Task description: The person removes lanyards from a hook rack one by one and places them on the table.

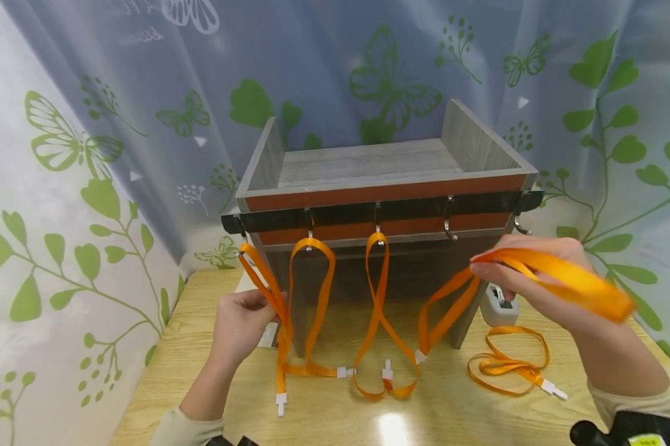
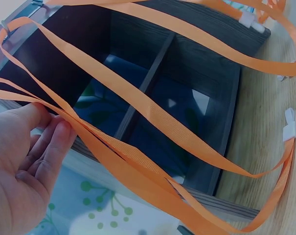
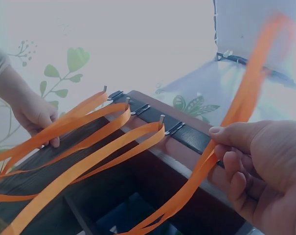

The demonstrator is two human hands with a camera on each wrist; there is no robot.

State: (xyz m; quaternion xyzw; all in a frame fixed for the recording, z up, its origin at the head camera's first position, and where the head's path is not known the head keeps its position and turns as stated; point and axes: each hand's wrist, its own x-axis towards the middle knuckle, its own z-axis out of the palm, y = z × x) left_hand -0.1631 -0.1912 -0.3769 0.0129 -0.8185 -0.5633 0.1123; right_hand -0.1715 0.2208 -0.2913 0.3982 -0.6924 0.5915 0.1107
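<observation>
My right hand [image 1: 541,272] pinches an orange lanyard [image 3: 201,169] between thumb and fingers, in front of the rack's right end. Its loop end flops back over the hand, blurred in the right wrist view, while the clip end hangs down left. At the left end, my left hand [image 1: 242,325] pinches the strap of another lanyard [image 1: 279,310], which hangs from the leftmost hook with its white clip low. Two more lanyards hang by their loops, one from the second hook [image 1: 310,238] and one from the middle hook [image 1: 378,232]. The fourth hook [image 1: 449,220] and the rightmost hook [image 1: 519,223] are bare.
The dark hook rail [image 1: 340,214] runs along the front of a grey wooden shelf [image 1: 368,164] on the wooden table [image 1: 162,371]. A loose lanyard [image 1: 507,365] lies at the right, near a small white device [image 1: 499,310]. Printed curtains stand behind.
</observation>
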